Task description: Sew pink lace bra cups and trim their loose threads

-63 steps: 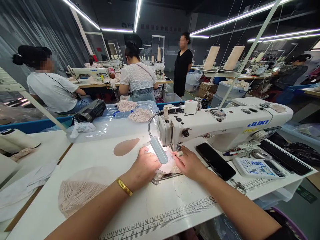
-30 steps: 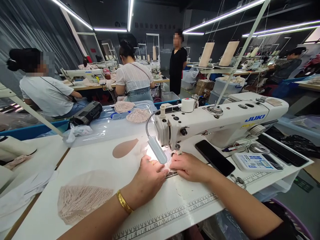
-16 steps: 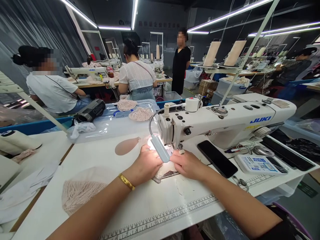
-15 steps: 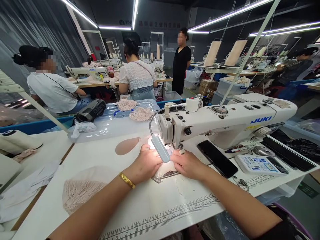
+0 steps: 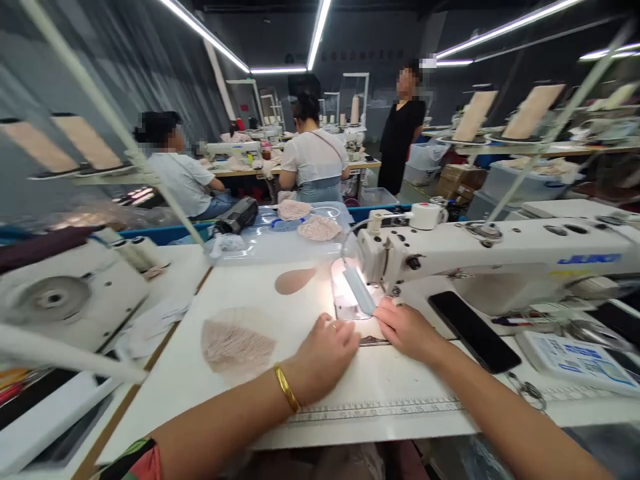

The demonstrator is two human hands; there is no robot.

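While stitching: pale fabric piece (image 5: 350, 313) is pressed flat under white sewing machine (image 5: 500, 257).
Left hand (image 5: 327, 357): flat, gripping nothing.
Right hand (image 5: 407, 328): flat on fabric.
Left over: pink lace piece (image 5: 235, 343) at nine o'clock on white counter (image 5: 390, 380), unsewn.

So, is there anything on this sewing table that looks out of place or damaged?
Nothing stands out. Both hands, left hand and right hand, lie flat by the sewing machine; the phone and lace piece lie flat on the table.

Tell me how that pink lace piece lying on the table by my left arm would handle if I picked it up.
The lace piece looks thin and openwork, so probably floppy and very light. It lies flat on the white table, so it should slide easily and not roll.
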